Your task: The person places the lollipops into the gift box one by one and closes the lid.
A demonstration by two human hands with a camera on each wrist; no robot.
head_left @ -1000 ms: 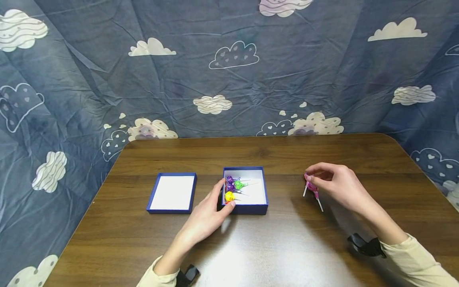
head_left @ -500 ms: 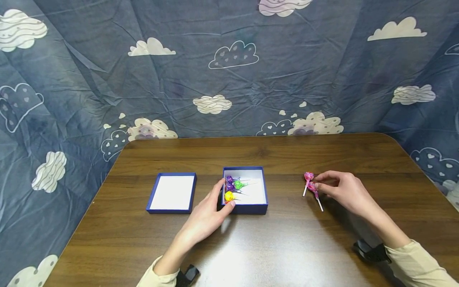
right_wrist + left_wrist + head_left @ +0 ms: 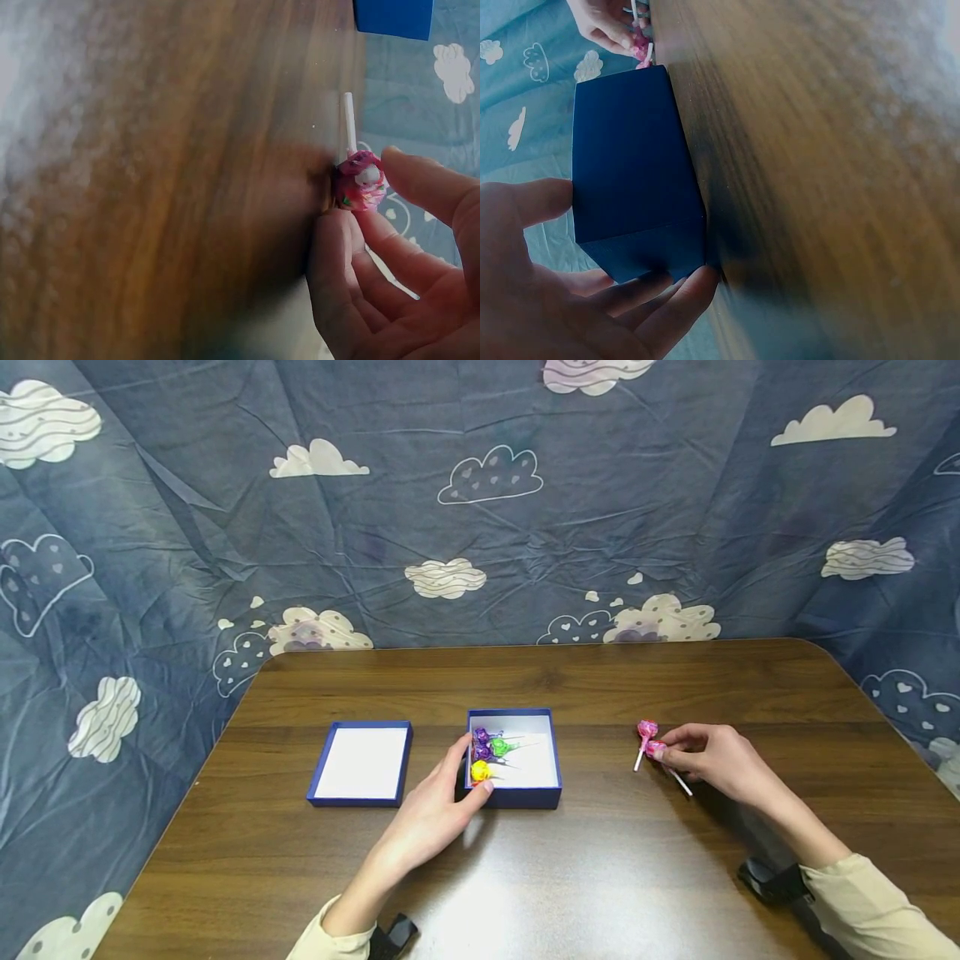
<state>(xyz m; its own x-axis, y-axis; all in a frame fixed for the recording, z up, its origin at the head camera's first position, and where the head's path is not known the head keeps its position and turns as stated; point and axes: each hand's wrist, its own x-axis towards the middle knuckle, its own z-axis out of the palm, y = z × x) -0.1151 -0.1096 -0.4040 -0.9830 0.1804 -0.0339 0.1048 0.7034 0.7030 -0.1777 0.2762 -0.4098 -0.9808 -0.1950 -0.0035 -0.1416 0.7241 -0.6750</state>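
The left hand, partly spread, grips a blue box; the right hand pinches a pink lollipop beside another one.

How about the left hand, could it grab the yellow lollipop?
Probably yes: the left hand holds the blue box, the yellow lollipop lies just inside, and no lid covers it.

Between the box and the pink lollipops, a wide strip of table can be crossed. From the right, the lollipops are blocked by the right hand; the box's left side is obstructed by the left hand, its right half uncovered.
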